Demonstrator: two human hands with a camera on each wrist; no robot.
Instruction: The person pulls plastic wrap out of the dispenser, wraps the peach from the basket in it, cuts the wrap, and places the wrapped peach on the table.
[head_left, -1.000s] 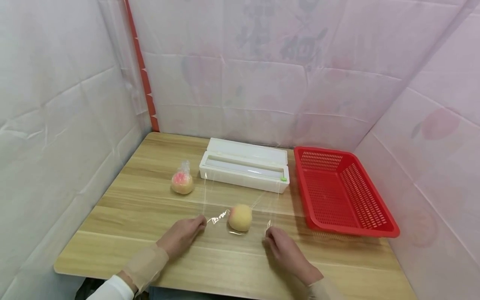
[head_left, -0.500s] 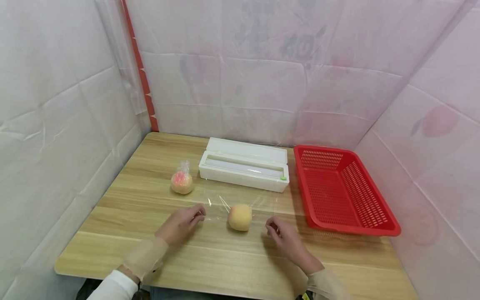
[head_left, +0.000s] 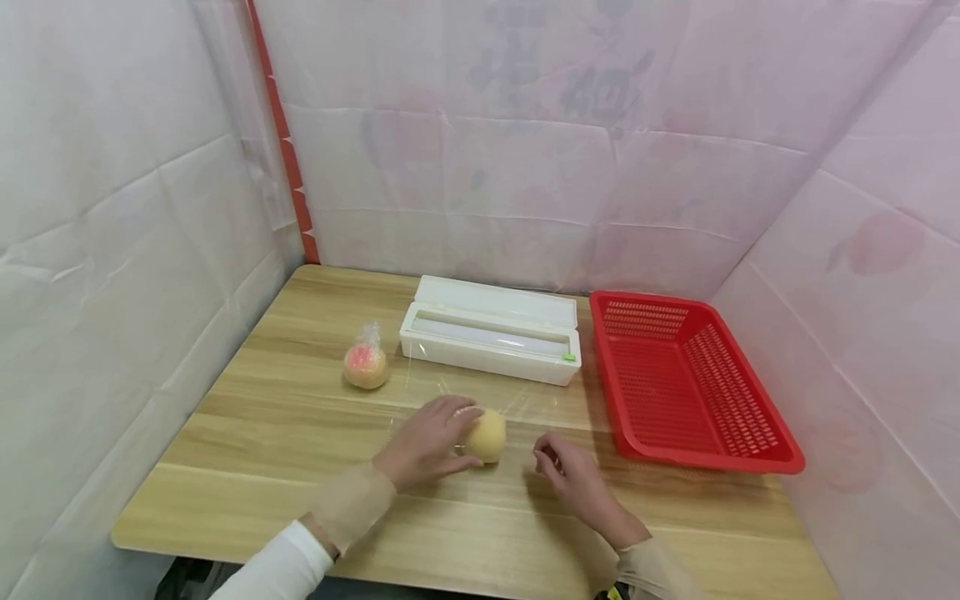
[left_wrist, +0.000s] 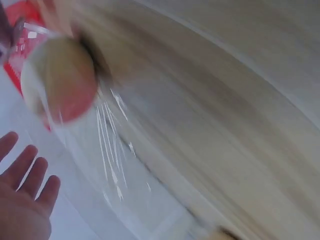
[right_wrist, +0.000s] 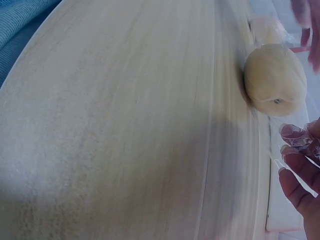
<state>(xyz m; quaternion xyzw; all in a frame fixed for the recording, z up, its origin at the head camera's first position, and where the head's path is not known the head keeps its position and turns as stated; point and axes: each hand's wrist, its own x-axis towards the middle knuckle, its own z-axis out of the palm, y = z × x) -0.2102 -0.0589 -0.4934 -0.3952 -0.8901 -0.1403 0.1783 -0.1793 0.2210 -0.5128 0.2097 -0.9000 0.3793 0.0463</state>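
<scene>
A yellow-pink peach (head_left: 490, 435) rests on a clear sheet of plastic wrap (left_wrist: 111, 150) spread over the table. My left hand (head_left: 427, 442) reaches over its left side, thumb and fingers spread; in the left wrist view the fingers (left_wrist: 31, 175) are straight and apart from the peach. To the right of the peach, my right hand (head_left: 573, 483) stays low with curled fingers; the right wrist view shows it pinching crumpled clear wrap (right_wrist: 299, 140). Another peach (head_left: 366, 367), wrapped with a twisted top, sits at the left.
Behind the peach stands a white plastic-wrap dispenser box (head_left: 491, 360), its lid up and a roll inside. A red perforated basket (head_left: 705, 461) stands on the right of the wooden table (head_left: 247, 442). White sheeting (head_left: 517, 175) encloses the back and sides.
A second ago both hands held the near corners of the wrap. My left hand has since let go and moved right to the peach; the right hand has barely moved.
</scene>
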